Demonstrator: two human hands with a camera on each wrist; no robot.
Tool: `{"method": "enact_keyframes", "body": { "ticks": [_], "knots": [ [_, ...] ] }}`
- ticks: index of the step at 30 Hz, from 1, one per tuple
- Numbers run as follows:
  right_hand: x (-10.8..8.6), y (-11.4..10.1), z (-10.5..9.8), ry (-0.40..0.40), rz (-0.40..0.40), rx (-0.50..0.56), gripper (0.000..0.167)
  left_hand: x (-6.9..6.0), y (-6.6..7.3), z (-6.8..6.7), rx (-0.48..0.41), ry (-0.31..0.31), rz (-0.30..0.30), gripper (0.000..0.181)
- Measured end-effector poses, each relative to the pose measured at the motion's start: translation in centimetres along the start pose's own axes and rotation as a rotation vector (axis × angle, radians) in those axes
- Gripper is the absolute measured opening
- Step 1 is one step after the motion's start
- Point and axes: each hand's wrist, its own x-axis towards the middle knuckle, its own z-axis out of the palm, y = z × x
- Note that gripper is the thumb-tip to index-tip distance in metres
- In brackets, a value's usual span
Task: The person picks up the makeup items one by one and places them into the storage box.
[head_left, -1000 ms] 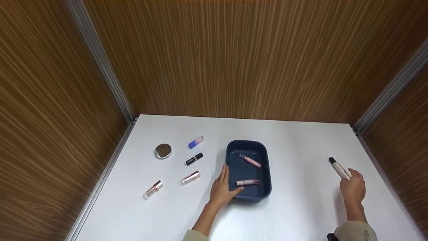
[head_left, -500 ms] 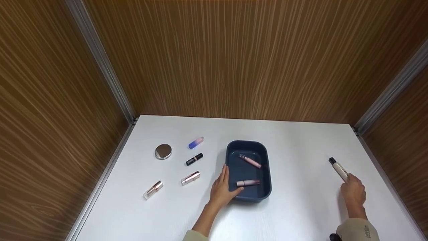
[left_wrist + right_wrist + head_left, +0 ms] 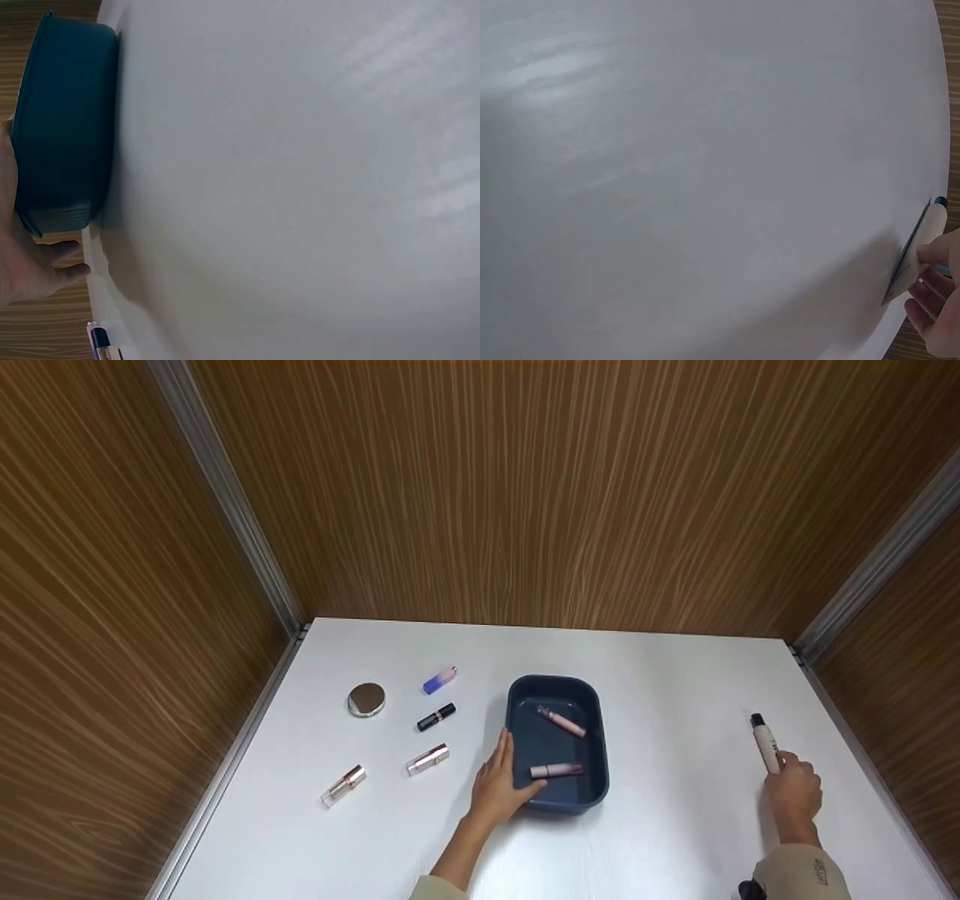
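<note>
- Fingers (image 3: pixel 937 249) of the right hand (image 3: pixel 793 789) are curled and grip the white tube (image 3: pixel 766 745) near its lower end, at the right side of the table (image 3: pixel 667 720).
- The tube's black cap points away from the person; whether the tube touches the table, I cannot tell.
- Fingers of the left hand (image 3: pixel 495 789) are straight, laid along the left rim of the dark blue box (image 3: pixel 531 741), the thumb spread out at its near end; the left wrist view shows two fingertips spread beside the box wall.
- The box stands on the table near the middle, well apart from the white tube.
- Inside the box lie two tubes: a pale pink one (image 3: pixel 564 722) slanting in the far half, and a pink one with a dark end (image 3: pixel 556 770) lying crosswise in the near half.
- Left of the box, on the table, lie a round compact (image 3: pixel 366 700), a blue-and-pink tube (image 3: pixel 439 680), a black tube (image 3: pixel 436 717), and two clear-and-rose-gold tubes, one nearer the box (image 3: pixel 427 760), the other farther left (image 3: pixel 343 786).
- Beige sleeves (image 3: pixel 801 874) cover both forearms.
- Wood-grain panels (image 3: pixel 510 495) surround the table's far edge and sides.
</note>
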Motion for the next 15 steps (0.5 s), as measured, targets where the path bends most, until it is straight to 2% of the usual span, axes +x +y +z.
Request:
{"method": "enact_keyframes", "body": {
  "ticks": [9,15],
  "knots": [
    [-0.41,-0.57,0.35,-0.048,0.067,-0.007,0.043,-0.01,-0.09,0.0,0.017,0.01,0.011,0.098],
    [-0.56,-0.48,0.81,-0.073,0.09,0.026,0.046,-0.06,-0.15,0.01,0.004,0.015,0.017,0.098]
  ]
}}
